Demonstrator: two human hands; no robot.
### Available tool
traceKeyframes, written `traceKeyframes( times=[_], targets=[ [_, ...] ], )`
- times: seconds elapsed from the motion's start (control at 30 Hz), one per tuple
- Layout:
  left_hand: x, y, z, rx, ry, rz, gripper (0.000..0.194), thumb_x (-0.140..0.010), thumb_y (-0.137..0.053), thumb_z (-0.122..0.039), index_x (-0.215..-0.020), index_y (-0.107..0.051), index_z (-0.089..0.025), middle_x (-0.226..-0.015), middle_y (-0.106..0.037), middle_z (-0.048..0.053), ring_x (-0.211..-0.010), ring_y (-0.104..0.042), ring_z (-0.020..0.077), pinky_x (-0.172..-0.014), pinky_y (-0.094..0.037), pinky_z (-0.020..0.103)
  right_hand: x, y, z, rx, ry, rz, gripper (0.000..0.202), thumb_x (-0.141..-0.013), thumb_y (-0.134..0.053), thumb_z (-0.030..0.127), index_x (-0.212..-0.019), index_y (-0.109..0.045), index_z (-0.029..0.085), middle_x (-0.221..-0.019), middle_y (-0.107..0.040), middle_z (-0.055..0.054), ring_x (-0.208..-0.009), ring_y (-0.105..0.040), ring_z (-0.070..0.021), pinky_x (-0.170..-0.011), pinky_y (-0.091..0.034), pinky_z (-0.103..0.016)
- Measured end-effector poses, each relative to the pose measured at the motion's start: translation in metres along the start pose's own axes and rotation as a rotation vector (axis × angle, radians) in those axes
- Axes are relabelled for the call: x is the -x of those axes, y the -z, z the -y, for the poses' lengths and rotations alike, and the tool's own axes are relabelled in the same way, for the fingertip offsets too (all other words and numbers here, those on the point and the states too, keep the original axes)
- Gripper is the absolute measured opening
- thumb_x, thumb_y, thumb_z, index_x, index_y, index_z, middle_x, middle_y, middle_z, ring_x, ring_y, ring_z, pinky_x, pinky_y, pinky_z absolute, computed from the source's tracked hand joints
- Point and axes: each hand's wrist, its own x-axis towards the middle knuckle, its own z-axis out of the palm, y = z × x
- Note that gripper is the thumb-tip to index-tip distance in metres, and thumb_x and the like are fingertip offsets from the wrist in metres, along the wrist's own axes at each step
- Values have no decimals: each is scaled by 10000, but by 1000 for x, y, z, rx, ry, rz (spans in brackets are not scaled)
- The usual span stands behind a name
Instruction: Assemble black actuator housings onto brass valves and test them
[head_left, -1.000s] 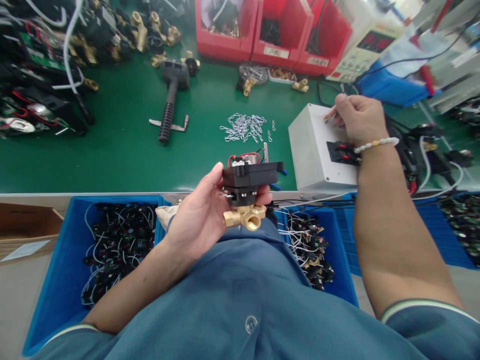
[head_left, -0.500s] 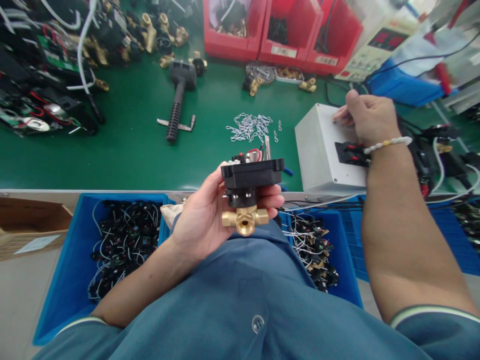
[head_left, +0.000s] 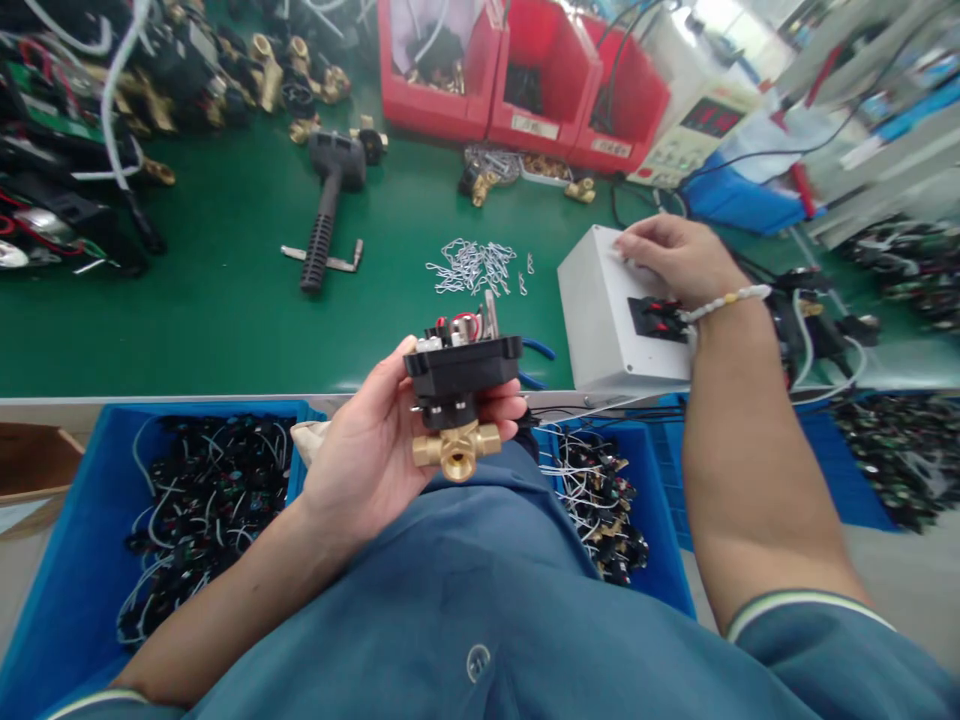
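Holding the valve unit [head_left: 465, 375] upright, your left hand [head_left: 367, 450] has it by the black housing, just in front of the near edge of the green bench [head_left: 187, 335]. Grip, left: your thumb is at the housing's left side, your fingertips show at its right, and the unit is firmly grasped. The brass fitting [head_left: 457, 450] is lowermost, one port facing you; the housing's upper side shows a red wire [head_left: 470, 322] and a metal post.

Grip, right: your right hand [head_left: 679, 255] is bent over the top of the grey box [head_left: 596, 325], fingertips near its far edge. I cannot tell whether they pinch anything or merely rest there. The black-and-red terminal [head_left: 651, 318] lies beneath the hand, close to your beaded bracelet [head_left: 727, 300].

Step in hand, as I judge it: attending to the box with the right while the left supports the unit. The next move would call for a level left grip, nothing pressed against the exposed parts, and a right wrist held off the terminal. Loose clips [head_left: 476, 266] lie beyond the unit, apart from both hands.
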Motion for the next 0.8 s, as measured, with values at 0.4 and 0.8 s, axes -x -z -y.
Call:
traceKeyframes(
  times=[0.4, 0.8],
  targets=[
    [1, 2, 0, 3, -34, -12, 606, -1061, -256, -382, -972, -758, -56, -893, -792, 157, -819, -781, 223, -777, -646, 347, -14, 8, -22, -15, 95, 78, 52, -852, -679, 217, -852, -713, 178, -760, -635, 25, -649, -495, -83, -715, -422, -230],
    [4, -4, -4, -20, -12, -226, 508, -1054, -275, -321, -1074, -685, -22, -857, -789, 170, -754, -781, 239, -685, -641, 357, -10, 17, -23, -501, 171, -485, 226, -923, -540, 436, -831, -588, 236, -723, -567, 7, -630, -497, -128, -667, -436, -293]
  ],
)
